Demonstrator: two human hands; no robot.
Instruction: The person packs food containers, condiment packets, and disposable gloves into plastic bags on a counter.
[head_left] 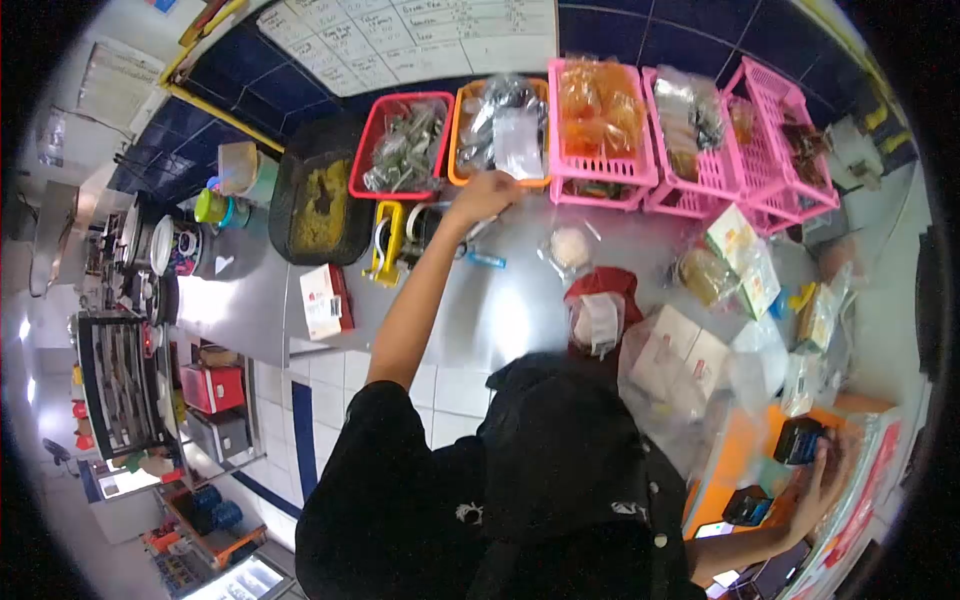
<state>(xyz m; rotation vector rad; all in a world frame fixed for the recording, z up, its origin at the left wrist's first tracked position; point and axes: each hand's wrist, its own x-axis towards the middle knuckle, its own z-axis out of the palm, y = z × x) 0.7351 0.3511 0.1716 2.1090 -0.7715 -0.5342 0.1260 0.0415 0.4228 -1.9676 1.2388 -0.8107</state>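
My left hand (485, 196) is at the front rim of an orange basket (458, 130), with its fingers curled in. What they hold, if anything, is hidden. Dark silvery packets and a whitish packet (518, 142) fill that basket. Just below the hand, a small blue item (487, 260) lies on the steel counter (510, 310). At the lower right, my right hand (828, 485) reaches over an orange surface (722, 462), its fingers slightly blurred but apart. They are beside a small black box (797, 441); contact is unclear. A second black box (746, 507) sits nearer me.
Left of the orange basket are a red basket (402, 145) of packets, a black tub (318, 200) and a yellow tape dispenser (386, 243). Pink baskets (602, 172) stand to its right. A white-and-red box (326, 302), a round wrapped item (570, 249) and plastic-bagged boxes (680, 355) lie on the counter.
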